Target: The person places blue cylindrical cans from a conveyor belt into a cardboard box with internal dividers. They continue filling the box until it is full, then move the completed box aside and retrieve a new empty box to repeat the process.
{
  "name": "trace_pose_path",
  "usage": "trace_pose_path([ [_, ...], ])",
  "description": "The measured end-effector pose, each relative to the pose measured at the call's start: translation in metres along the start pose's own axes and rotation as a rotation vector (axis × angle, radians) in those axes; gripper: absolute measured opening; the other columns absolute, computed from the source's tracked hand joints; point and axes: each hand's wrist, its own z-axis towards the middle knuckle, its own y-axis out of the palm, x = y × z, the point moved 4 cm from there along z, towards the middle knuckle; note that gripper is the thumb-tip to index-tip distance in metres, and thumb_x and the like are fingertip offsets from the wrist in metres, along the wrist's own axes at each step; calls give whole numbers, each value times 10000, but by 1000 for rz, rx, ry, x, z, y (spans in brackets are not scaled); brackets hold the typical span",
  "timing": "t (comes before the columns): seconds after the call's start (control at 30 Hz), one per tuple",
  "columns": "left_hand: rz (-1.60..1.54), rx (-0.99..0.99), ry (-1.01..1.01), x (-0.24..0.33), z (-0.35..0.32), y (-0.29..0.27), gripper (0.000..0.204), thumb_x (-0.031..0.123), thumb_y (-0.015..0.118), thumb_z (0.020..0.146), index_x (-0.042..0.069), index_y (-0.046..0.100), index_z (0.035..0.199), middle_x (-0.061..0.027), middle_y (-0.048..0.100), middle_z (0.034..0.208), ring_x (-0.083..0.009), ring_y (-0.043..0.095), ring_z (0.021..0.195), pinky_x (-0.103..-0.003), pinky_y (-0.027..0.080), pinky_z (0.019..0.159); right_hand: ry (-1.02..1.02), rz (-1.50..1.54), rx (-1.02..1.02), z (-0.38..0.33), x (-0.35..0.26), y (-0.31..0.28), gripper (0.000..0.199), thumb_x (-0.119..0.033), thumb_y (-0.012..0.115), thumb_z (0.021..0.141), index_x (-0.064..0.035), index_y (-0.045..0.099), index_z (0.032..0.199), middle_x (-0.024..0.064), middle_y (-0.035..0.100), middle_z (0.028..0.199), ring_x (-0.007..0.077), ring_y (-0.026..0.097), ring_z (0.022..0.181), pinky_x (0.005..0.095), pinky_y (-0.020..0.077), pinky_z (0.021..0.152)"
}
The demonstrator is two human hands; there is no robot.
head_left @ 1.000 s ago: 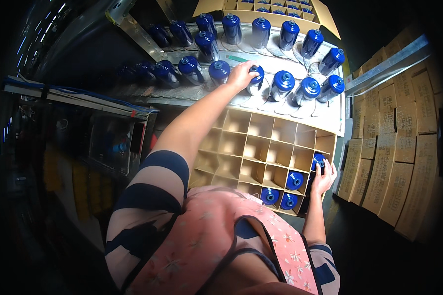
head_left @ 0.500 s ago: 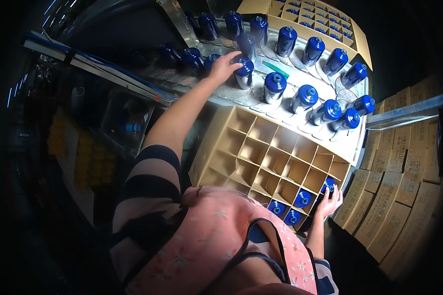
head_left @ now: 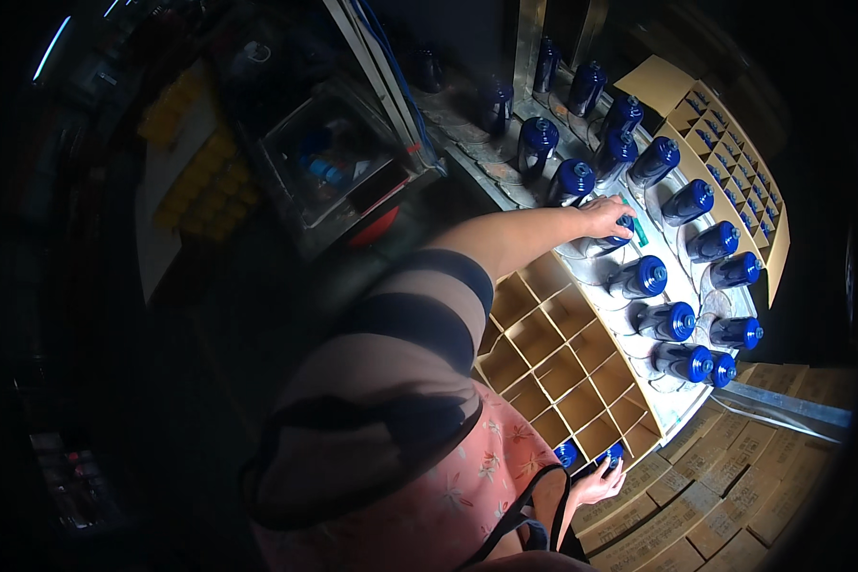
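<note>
My left hand (head_left: 602,217) is closed around the top of a glossy dark blue canister (head_left: 614,238) standing on the pale conveyor. More blue canisters of the same kind, each with a small nozzle on its domed top, stand nearby, such as one canister (head_left: 642,276) just nearer to me. Below, my right hand (head_left: 596,486) curls its fingers against a blue canister (head_left: 612,452) in an end cell of the divided cardboard box (head_left: 574,374). Beside that one, another canister (head_left: 565,454) sits in its own cell. My apron and sleeve hide part of the box.
A green flat tool (head_left: 641,231) lies on the conveyor (head_left: 591,272). Behind it stands an open carton (head_left: 778,272) filled with canisters. Stacked cardboard boxes (head_left: 705,500) and a metal rail (head_left: 791,408) are at the lower right. A clear bin (head_left: 329,157) stands left.
The view has swung, so the conveyor and box appear turned and farther right. My left hand has closed on a canister it was reaching over. My right hand stays at its canister in the box.
</note>
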Motion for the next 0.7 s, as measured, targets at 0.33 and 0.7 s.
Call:
trace_pose_path([
  [0.33, -301, 324, 136, 24, -75, -19, 404, 194, 726, 792, 49, 603, 1148, -129, 642, 1138, -304, 575, 1102, -394, 435, 972, 8, -26, 35, -12, -26, -27, 365, -387, 663, 881, -230, 661, 1209, 104, 540, 1299, 247, 477, 1226, 377, 434, 957],
  [0.7, -715, 214, -225, -63, -222, -90, 239, 36, 638, 863, 13, 644, 1101, -76, 695, 1030, -130, 657, 950, -291, 525, 839, 13, -65, 49, -39, -83, -58, 360, -366, 664, 882, -195, 670, 1199, 123, 536, 1312, 271, 467, 1233, 377, 409, 994],
])
